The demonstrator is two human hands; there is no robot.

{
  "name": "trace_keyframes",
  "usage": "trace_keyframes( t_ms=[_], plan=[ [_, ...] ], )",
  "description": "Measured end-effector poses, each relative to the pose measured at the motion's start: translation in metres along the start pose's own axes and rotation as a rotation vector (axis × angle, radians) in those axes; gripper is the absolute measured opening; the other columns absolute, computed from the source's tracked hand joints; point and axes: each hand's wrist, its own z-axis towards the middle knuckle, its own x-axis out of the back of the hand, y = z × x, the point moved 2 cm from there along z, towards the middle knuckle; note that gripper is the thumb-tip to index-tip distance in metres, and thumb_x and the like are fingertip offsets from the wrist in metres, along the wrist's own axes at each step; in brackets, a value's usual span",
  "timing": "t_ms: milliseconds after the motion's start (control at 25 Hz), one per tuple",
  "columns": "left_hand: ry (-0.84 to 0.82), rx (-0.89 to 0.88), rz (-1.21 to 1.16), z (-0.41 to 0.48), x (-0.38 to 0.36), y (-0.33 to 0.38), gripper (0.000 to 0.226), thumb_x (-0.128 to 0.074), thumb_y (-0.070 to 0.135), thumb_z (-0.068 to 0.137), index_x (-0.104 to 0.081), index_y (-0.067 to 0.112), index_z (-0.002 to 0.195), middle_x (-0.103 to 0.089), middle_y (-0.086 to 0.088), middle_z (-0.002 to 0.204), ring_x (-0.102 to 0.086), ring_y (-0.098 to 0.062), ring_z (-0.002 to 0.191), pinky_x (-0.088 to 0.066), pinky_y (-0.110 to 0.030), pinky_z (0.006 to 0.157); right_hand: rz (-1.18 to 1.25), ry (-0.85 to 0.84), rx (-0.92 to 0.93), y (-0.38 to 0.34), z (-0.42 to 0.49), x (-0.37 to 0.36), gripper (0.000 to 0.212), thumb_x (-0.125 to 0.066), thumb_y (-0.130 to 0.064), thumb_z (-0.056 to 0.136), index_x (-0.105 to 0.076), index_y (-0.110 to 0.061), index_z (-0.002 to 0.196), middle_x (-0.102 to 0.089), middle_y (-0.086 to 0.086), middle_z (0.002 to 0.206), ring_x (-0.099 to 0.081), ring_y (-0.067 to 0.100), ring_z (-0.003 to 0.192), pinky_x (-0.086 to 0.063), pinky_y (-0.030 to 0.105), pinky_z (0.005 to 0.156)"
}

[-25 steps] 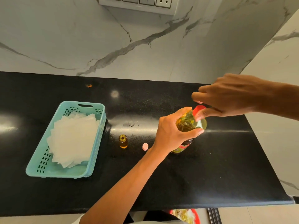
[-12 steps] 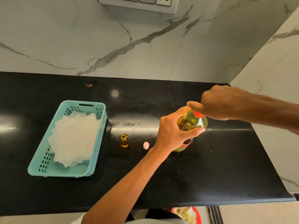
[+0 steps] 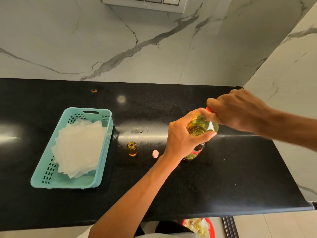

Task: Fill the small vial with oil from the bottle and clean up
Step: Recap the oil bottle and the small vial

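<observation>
My left hand (image 3: 181, 140) wraps the clear oil bottle (image 3: 200, 127), full of yellow oil, upright on the black counter (image 3: 223, 177). My right hand (image 3: 235, 110) curls round its red cap (image 3: 209, 109). The amber vial (image 3: 132, 148) stands uncapped nearby.

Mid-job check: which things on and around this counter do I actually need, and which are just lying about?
Job:
bottle, gripped by left hand
red cap, gripped by right hand
open vial
pink cap beside it
tissues in basket, likely for cleanup

Lying about:
switch panel
red plate, bottom edge
</observation>
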Motion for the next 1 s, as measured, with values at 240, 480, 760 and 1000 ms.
trace_keyframes(
  t_ms=[240, 480, 760, 1000],
  plan=[
    [-0.018, -0.013, 0.008, 0.000, 0.001, -0.002, 0.060, -0.084, 0.039, 0.081, -0.062, 0.018, 0.133, -0.075, 0.003, 0.114, -0.071, -0.007, 0.104, -0.059, -0.024, 0.091, 0.504, 0.199, -0.788, -0.028, -0.010, -0.018, 0.076, -0.017, -0.077, 0.086, -0.054, -0.016, 0.058, -0.051, 0.000, 0.050, -0.049, 0.012, 0.044, -0.034, 0.024, 0.044],
    [-0.132, 0.137, -0.130, -0.009, -0.003, -0.005, 0.075, -0.079, 0.035, 0.087, -0.043, 0.027, 0.152, -0.061, 0.003, 0.142, -0.061, -0.012, 0.127, -0.053, -0.041, 0.106, 1.033, 0.811, -1.084, -0.127, -0.050, -0.117, 0.073, -0.062, -0.066, 0.077, -0.049, -0.021, 0.131, -0.060, -0.001, 0.126, -0.060, 0.015, 0.112, -0.054, 0.034, 0.091],
    [-0.074, 0.169, -0.139, -0.012, -0.004, -0.009, 0.077, -0.078, 0.033, 0.088, -0.040, 0.025, 0.154, -0.056, 0.002, 0.147, -0.057, -0.011, 0.131, -0.052, -0.040, 0.107, 1.168, 0.811, -1.017, -0.130, -0.015, -0.157, 0.070, -0.071, -0.067, 0.068, -0.043, -0.041, 0.127, -0.051, -0.030, 0.115, -0.056, -0.007, 0.106, -0.046, 0.005, 0.083],
    [0.069, 0.282, -0.382, -0.010, 0.018, -0.025, 0.055, -0.061, 0.030, 0.100, -0.043, 0.023, 0.152, -0.056, 0.003, 0.149, -0.054, -0.003, 0.134, -0.046, -0.030, 0.112, 1.129, 0.846, -0.999, -0.102, 0.014, -0.177, 0.081, -0.077, -0.064, 0.068, -0.044, -0.027, 0.133, -0.055, -0.012, 0.125, -0.054, 0.005, 0.118, -0.050, 0.031, 0.097]
  ],
)
